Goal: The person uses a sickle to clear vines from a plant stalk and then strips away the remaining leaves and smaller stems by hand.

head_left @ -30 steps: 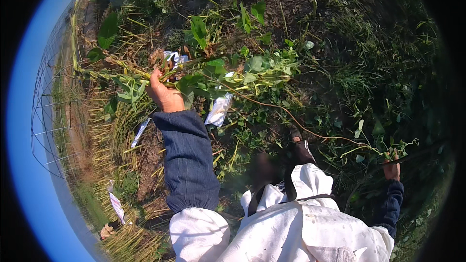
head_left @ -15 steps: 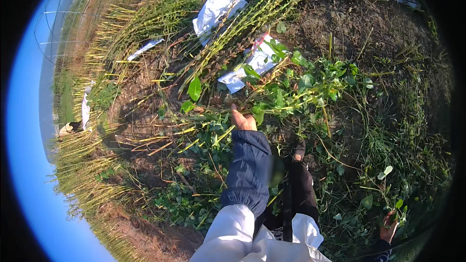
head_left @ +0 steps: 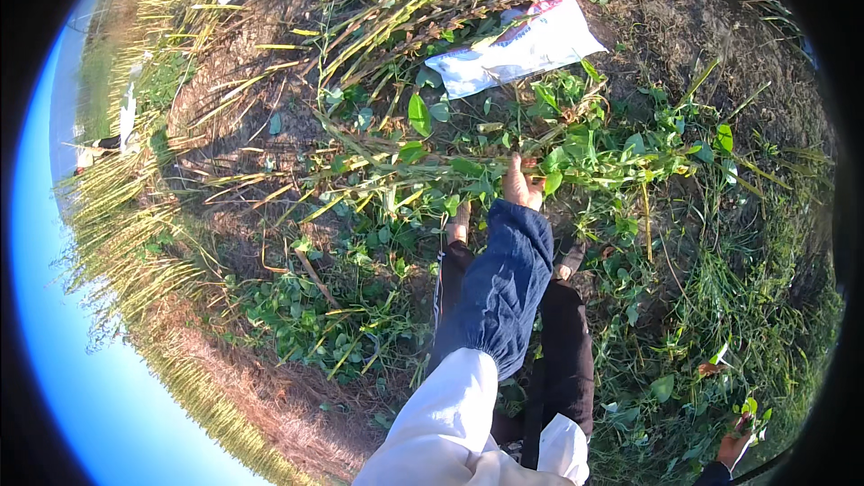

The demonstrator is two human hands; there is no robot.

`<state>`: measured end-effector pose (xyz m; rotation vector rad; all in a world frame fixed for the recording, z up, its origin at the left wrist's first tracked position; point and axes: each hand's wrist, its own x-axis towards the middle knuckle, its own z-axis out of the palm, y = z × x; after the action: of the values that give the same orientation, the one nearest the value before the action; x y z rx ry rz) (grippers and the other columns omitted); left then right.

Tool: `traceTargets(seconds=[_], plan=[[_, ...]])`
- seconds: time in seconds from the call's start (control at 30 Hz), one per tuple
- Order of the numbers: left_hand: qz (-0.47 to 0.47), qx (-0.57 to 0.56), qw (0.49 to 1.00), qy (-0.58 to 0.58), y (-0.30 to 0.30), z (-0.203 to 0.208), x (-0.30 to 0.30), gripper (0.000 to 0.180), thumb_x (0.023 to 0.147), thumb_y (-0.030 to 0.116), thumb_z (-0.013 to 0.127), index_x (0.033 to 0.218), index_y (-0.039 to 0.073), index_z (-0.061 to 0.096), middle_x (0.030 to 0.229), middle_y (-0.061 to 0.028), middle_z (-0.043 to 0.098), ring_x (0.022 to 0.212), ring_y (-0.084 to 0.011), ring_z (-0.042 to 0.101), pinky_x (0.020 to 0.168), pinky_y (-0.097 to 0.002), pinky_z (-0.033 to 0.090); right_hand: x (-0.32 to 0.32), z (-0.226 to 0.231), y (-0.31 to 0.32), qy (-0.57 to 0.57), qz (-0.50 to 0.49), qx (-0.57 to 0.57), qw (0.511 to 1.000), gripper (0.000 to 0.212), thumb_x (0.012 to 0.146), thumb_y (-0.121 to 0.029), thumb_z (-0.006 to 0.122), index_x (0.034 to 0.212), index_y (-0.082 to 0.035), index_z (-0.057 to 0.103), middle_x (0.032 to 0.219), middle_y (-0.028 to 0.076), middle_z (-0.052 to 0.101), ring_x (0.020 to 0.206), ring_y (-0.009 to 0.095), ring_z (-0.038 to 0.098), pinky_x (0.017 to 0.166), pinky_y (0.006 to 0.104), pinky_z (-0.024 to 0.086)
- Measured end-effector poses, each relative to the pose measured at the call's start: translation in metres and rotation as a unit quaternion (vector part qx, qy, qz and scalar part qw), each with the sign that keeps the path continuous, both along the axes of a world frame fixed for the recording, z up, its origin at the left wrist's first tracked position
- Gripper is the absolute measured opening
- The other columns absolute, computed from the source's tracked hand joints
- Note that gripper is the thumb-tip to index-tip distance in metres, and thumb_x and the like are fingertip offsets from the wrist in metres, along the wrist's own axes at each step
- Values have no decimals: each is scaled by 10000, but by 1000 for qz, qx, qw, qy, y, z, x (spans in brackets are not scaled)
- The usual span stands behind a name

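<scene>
My left hand [head_left: 522, 185], in a dark blue oversleeve, is closed around a bundle of long leafy stalks [head_left: 612, 162]. Bare cut stems stick out of the bundle on the left, and green leaves spread out on the right. The bundle is held low over the weedy ground, just in front of my feet. At the lower right edge, my right hand [head_left: 733, 446] is closed on a small leafy green sprig [head_left: 754, 414]. Its fingers are partly hidden by leaves and the dark rim.
A white sack [head_left: 517, 52] lies flat beyond my left hand. Tall cut stalks with seed pods [head_left: 396, 22] lie across the ground behind it. Standing yellow stubble [head_left: 117, 234] runs along the left, with another person [head_left: 90, 153] at the far left. Weeds [head_left: 711, 288] cover the right.
My left hand has moved right and slightly away with the stalks. The white sack, partly covered by leaves before, now shows more fully. My right hand stays low at the right, still holding its sprig.
</scene>
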<state>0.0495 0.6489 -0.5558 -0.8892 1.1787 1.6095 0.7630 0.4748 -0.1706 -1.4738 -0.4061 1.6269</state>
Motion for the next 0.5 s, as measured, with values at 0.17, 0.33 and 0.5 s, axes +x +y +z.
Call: traceTargets(seconds=[0.17, 0.33, 0.5], plan=[[-345, -95, 932, 64, -1, 24, 24, 468, 851, 244, 657, 1234, 27, 498, 1015, -72, 591, 887, -215, 563, 791, -431, 480, 77, 61, 55, -316, -246, -94, 912, 413, 968, -220, 498, 1297, 25, 458, 1311, 127, 511, 1187, 202, 506, 1030, 306, 406], [-554, -63, 655, 510, -76, 53, -70, 173, 849, 120, 604, 1013, 67, 590, 930, -133, 620, 875, -266, 621, 719, -346, 492, 73, 19, 85, -348, -14, -76, 934, 428, 982, -243, 466, 1304, 38, 449, 1327, 140, 493, 1221, 209, 472, 1062, 309, 365], [-636, -214, 315, 671, -112, 48, -207, 229, 774, 81, 584, 1001, 98, 563, 1087, -99, 564, 1032, -293, 534, 840, -421, 420, 70, 30, 119, -298, 99, -54, 948, 460, 994, -264, 434, 1319, 61, 427, 1358, 162, 463, 1268, 226, 431, 1105, 318, 315]])
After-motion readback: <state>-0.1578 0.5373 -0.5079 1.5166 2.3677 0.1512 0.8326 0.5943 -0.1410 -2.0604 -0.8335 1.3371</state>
